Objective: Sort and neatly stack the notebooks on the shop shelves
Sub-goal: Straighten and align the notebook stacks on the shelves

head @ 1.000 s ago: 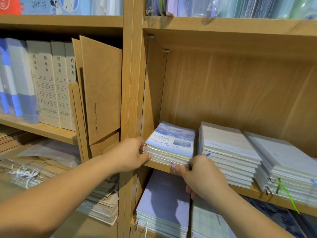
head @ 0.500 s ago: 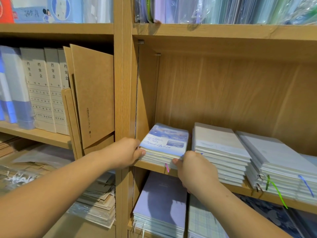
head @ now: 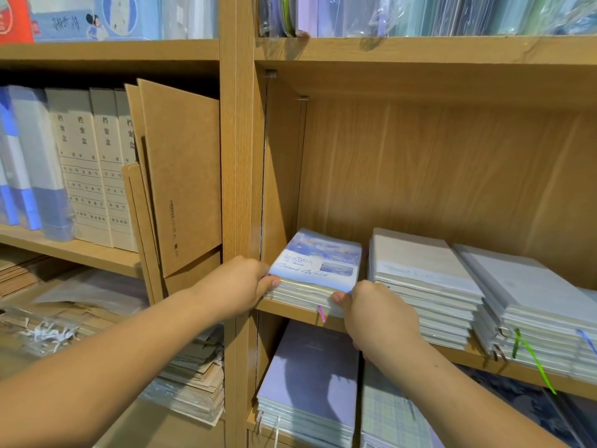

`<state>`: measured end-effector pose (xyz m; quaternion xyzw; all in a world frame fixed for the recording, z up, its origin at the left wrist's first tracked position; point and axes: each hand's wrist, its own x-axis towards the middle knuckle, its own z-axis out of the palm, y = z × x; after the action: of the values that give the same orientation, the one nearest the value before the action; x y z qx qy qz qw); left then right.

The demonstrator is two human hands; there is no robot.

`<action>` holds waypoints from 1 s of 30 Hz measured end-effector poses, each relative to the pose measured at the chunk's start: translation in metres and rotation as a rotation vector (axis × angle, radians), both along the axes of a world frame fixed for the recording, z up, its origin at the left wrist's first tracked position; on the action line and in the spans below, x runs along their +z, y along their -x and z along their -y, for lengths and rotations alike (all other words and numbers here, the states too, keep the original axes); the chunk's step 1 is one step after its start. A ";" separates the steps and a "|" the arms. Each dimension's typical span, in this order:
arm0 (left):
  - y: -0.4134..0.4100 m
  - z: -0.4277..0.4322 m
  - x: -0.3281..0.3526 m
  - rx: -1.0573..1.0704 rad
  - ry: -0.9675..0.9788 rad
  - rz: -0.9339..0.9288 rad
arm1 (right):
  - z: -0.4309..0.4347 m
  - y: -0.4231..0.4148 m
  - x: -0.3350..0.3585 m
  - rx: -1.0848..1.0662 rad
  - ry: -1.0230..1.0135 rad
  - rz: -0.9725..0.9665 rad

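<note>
Since half a second ago almost nothing has changed. Both hands still clasp the same low stack of blue-cover notebooks (head: 318, 263), which still lies flat at the left end of the middle shelf (head: 284, 308), close against the upright post (head: 237, 156).

The left hand (head: 235, 286) grips the stack's left front corner, with the thumb laid on the page edges and the fingers curled round the side, out of sight. The right hand (head: 378, 315) grips the right front corner, its thumb pressed on the front edge and its fingers tucked into the narrow gap beside the next pile. A pink ribbon (head: 321, 313) hangs from the stack's front over the shelf lip.

On the same shelf, just right of the held stack, sits a taller pile of beige notebooks (head: 420, 263). Touching that pile on its right is a pile of grey notebooks (head: 533, 292) trailing a green ribbon (head: 533, 360).

The shelf below holds a stack of lilac notebooks (head: 310, 367) and, beside it, a stack of plaid notebooks (head: 387, 409).

The shelf above holds upright items in clear plastic wrap (head: 452, 14).

In the bay to the left of the post, brown card folders (head: 184, 176) lean against the post. Next to them stand cream file boxes (head: 93, 163) and blue binders (head: 19, 156).
</note>
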<state>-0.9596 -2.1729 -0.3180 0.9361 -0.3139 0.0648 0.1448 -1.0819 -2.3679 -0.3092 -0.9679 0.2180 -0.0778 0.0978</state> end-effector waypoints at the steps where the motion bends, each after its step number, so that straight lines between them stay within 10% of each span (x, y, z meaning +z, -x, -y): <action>1: 0.001 0.001 0.001 0.004 -0.004 -0.006 | 0.001 -0.001 -0.001 -0.002 0.005 0.008; 30: 0.002 -0.014 -0.016 0.020 0.135 -0.032 | 0.000 0.006 -0.003 0.030 0.060 0.090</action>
<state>-0.9617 -2.1590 -0.3336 0.9282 -0.2972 0.0724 0.2117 -1.0877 -2.3676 -0.3125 -0.9691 0.1964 -0.1261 0.0798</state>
